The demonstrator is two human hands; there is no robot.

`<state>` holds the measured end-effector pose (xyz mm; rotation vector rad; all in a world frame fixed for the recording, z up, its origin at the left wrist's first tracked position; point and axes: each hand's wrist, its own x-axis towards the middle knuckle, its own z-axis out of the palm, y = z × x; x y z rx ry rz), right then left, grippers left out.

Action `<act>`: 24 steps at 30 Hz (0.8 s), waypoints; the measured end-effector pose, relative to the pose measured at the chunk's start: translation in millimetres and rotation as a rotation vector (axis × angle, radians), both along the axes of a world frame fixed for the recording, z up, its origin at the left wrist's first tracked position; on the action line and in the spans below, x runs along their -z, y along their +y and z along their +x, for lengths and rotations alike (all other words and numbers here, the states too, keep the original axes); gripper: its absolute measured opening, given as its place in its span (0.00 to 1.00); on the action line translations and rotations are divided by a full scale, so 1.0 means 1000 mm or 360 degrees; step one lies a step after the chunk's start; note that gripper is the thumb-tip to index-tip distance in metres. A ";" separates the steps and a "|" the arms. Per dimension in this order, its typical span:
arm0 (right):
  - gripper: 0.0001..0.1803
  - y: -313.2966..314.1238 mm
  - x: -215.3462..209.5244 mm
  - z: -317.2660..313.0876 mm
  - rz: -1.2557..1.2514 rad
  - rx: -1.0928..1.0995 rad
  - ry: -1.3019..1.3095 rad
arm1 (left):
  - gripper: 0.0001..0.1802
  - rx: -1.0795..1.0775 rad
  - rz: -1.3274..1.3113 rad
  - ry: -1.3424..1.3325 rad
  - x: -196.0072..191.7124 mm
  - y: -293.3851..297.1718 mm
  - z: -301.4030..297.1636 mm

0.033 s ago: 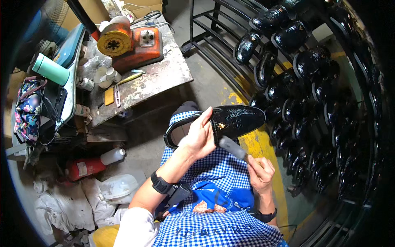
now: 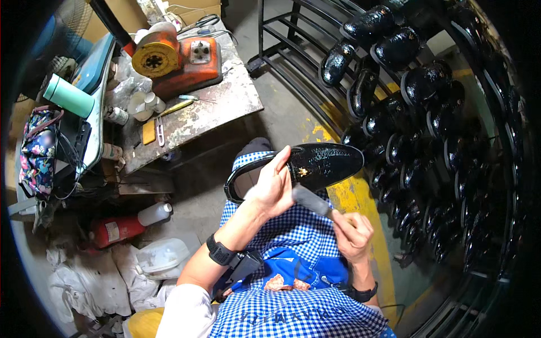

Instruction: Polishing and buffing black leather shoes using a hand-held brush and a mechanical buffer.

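A glossy black dress shoe (image 2: 329, 163) with a small gold ornament lies across my lap, its toe to the right. My left hand (image 2: 273, 188) is wrapped over its middle by the opening, fingers closed on it. In my right hand (image 2: 354, 235) is a flat grey tool (image 2: 313, 201) on a short light handle, pinched between thumb and fingers. Motion smears the tool's tip, which is close to the shoe's near side; whether they touch I cannot tell. A blue-checked apron (image 2: 298, 236) covers my lap beneath both hands.
At right, a black rack (image 2: 296, 73) bears rows of glossy black shoes (image 2: 397, 50). A stained workbench (image 2: 208, 107) at upper left holds an orange machine (image 2: 189, 67), cups and small tools. Below it on the floor are a red bottle (image 2: 115, 230) and a translucent white container (image 2: 163, 256).
My right hand has shifted slightly left, carrying the grey tool's tip left along the shoe's near side. My left hand and the shoe stay nearly in place.
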<state>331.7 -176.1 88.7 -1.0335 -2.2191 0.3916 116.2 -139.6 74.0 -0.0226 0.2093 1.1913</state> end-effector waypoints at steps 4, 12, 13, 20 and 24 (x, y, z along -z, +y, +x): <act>0.17 0.000 0.021 0.008 -0.0074 -0.0061 0.0049 | 0.28 0.0016 0.0001 -0.0028 -0.002 0.002 0.000; 0.16 0.008 0.014 -0.007 -0.0008 -0.0086 0.0061 | 0.28 0.0032 0.0093 -0.0082 0.000 0.005 -0.003; 0.16 0.008 0.016 -0.004 -0.0019 -0.0097 0.0066 | 0.27 0.0053 0.0070 -0.0123 -0.001 0.003 -0.002; 0.16 0.003 0.010 0.000 -0.0031 -0.0039 0.0028 | 0.32 -0.0089 -0.0085 0.0137 0.003 0.004 0.000; 0.16 0.011 0.015 -0.013 0.0050 -0.0090 0.0058 | 0.40 0.0021 0.0026 0.0034 -0.005 0.001 0.001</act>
